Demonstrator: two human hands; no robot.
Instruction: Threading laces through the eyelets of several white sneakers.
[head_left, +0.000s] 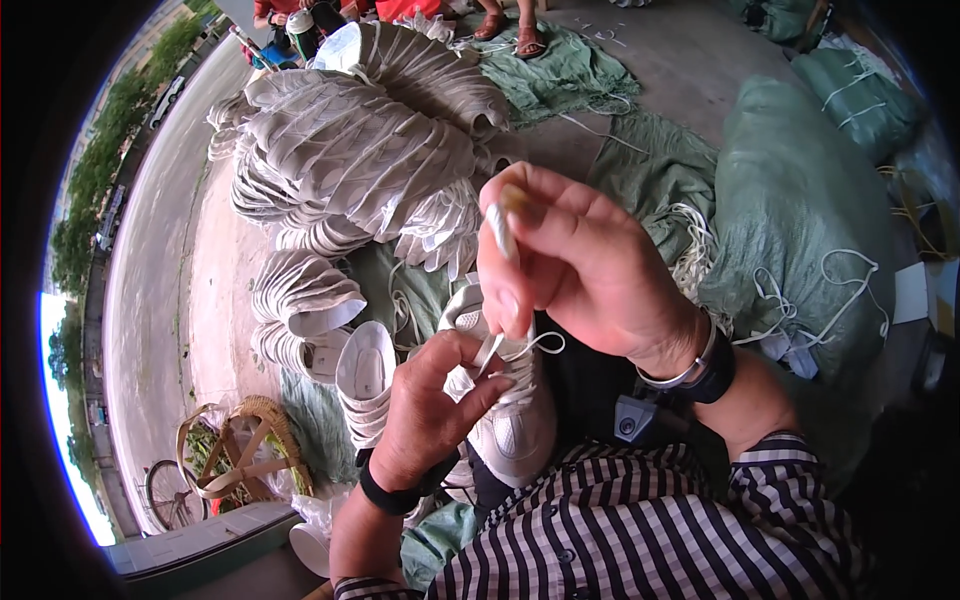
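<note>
A white shoe (512, 425) rests on my lap, toe toward me. My left hand (430, 410) grips its side and pinches part of the white lace (545, 343) near the eyelets. My right hand (575, 262) is above the shoe, fingers closed on the lace, with a white lace tip (498, 230) standing up between thumb and forefinger. A watch and bracelet (700, 368) sit on my right wrist, a black band (392, 497) on the left.
A big heap of stacked white shoe uppers (350, 150) lies ahead on a green cloth (570, 75). Green sacks (800, 190) with loose white laces stand at right. A wicker basket (245, 445) is at lower left. Other people's feet (510, 30) show at the top.
</note>
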